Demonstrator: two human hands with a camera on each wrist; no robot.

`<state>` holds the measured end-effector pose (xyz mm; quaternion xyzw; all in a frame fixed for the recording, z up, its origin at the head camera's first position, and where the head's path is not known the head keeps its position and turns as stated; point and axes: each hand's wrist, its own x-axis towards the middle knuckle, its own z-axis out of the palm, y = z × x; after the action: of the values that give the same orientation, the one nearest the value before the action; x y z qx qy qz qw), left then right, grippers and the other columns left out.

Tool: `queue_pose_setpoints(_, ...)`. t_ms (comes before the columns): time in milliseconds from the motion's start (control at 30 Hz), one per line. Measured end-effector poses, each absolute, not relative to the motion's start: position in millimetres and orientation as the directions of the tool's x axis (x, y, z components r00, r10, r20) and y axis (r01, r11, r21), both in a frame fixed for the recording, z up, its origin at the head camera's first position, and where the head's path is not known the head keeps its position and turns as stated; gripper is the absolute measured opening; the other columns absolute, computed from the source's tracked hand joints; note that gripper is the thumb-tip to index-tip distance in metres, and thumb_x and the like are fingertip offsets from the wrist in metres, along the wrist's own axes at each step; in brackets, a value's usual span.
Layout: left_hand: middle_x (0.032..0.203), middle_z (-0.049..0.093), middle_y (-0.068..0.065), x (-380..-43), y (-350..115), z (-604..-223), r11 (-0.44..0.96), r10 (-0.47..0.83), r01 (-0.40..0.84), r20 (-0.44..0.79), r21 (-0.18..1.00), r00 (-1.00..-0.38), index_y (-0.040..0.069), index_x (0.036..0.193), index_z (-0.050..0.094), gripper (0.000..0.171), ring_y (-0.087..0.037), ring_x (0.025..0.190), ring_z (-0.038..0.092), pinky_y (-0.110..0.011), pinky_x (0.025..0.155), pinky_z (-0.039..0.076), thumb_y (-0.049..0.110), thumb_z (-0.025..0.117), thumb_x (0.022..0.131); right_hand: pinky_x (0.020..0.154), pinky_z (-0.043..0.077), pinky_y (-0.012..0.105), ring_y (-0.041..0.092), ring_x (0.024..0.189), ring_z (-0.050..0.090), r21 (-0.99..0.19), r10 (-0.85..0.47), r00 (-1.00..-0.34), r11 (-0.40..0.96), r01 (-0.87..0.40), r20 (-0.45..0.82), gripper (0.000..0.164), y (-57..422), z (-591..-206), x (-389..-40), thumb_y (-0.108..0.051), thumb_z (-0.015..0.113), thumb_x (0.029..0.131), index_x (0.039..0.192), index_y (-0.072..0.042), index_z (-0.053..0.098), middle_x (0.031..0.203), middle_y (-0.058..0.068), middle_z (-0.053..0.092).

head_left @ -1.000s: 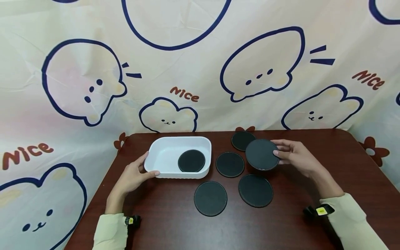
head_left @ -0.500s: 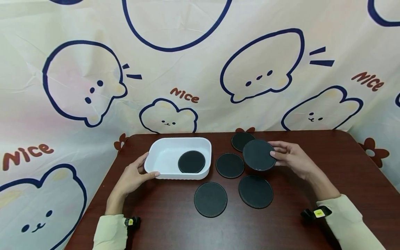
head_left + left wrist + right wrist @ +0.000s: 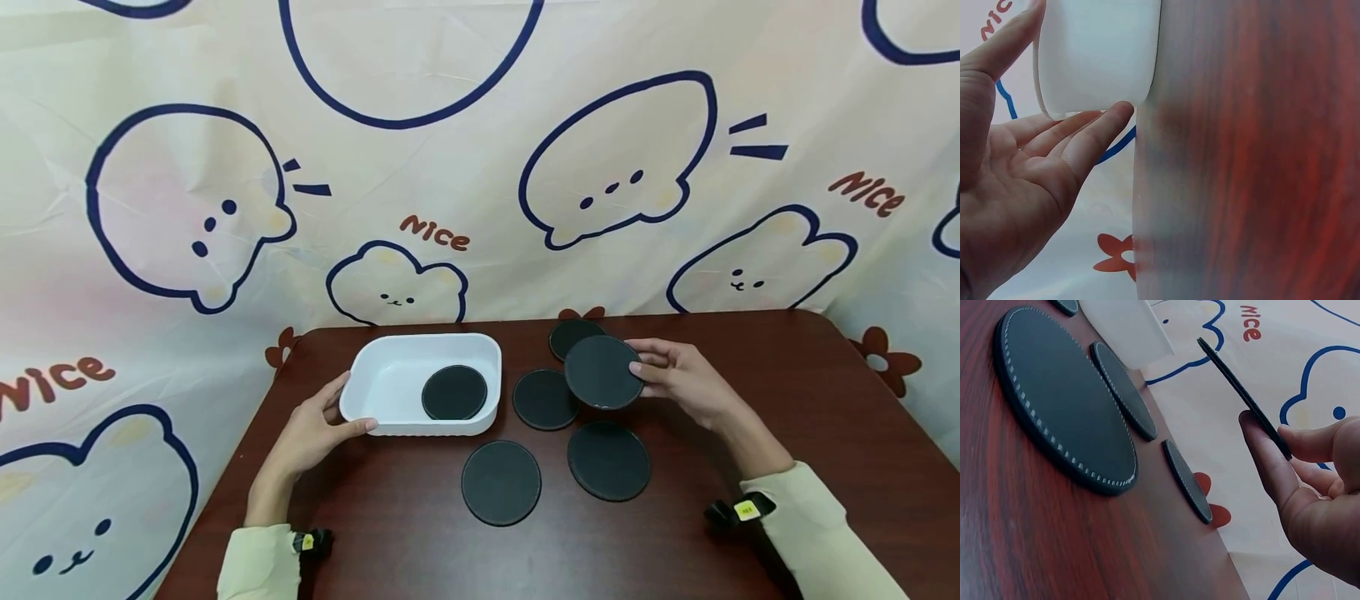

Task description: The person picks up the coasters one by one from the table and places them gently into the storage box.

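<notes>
A round black coaster [image 3: 602,372] is pinched at its right edge between the thumb and fingers of my right hand [image 3: 678,377]. The right wrist view shows this held coaster [image 3: 1241,394] nearly edge-on, raised above the table. My left hand [image 3: 315,429] grips the left end of a white rectangular tub [image 3: 382,392], thumb at the front rim. In the left wrist view its fingers [image 3: 1094,140] lie against the tub's end wall [image 3: 1097,56]. Inside the tub, toward the right, lies another black coaster [image 3: 454,392].
Several stitched black coasters lie on the dark wooden table [image 3: 420,533]: one near the front [image 3: 501,483], a coaster to its right [image 3: 608,461], one beside the tub [image 3: 545,400], and a partly covered coaster [image 3: 573,336] at the back. A cartoon-printed cloth [image 3: 495,167] hangs behind.
My right hand has moved a little left with the held coaster, toward the tub. The left hand keeps its grip on the tub. The head view has shifted slightly.
</notes>
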<state>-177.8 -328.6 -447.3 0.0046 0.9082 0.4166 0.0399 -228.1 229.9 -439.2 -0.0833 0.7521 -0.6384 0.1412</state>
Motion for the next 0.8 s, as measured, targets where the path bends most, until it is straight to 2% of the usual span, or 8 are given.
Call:
queue_pose_setpoints(467, 0.167, 0.043, -0.027, -177.3, -329.2, -449.5, 0.658, 0.045, -0.024, -0.071, 0.753, -0.996, 0.007, 0.171, 0.025, 0.108, -0.045, 0.142, 0.060, -0.054, 0.110, 0.054, 0.040, 0.088, 0.090, 0.088, 0.065, 0.024, 0.007, 0.099, 0.079, -0.992, -0.345, -0.931, 0.080, 0.100, -0.122, 0.061, 200.8, -439.1, -230.2, -0.013, 0.062, 0.110, 0.163, 0.004, 0.038, 0.121, -0.005, 0.074)
queue_pose_setpoints(633, 0.167, 0.043, -0.026, -177.9, -329.5, -449.4, 0.661, 0.046, -0.018, -0.065, 0.750, -0.997, 0.007, 0.171, 0.025, 0.108, -0.044, 0.141, 0.060, -0.055, 0.110, 0.054, 0.040, 0.089, 0.090, 0.090, 0.064, 0.024, 0.007, 0.102, 0.079, -0.991, -0.352, -0.927, 0.082, 0.110, -0.132, 0.061, 189.6, -438.6, -233.6, -0.013, 0.061, 0.110, 0.164, 0.003, 0.037, 0.138, 0.012, 0.070)
queue_pose_setpoints(800, 0.168, 0.043, -0.026, -177.8, -329.8, -449.2, 0.659, 0.044, -0.018, -0.062, 0.752, -0.997, 0.007, 0.171, 0.025, 0.108, -0.044, 0.141, 0.061, -0.054, 0.110, 0.054, 0.041, 0.089, 0.090, 0.093, 0.063, 0.027, 0.007, 0.107, 0.078, -0.991, -0.371, -0.919, 0.067, 0.113, -0.130, 0.062, 176.8, -436.6, -238.0, -0.013, 0.061, 0.110, 0.165, 0.003, 0.036, 0.156, 0.029, 0.055)
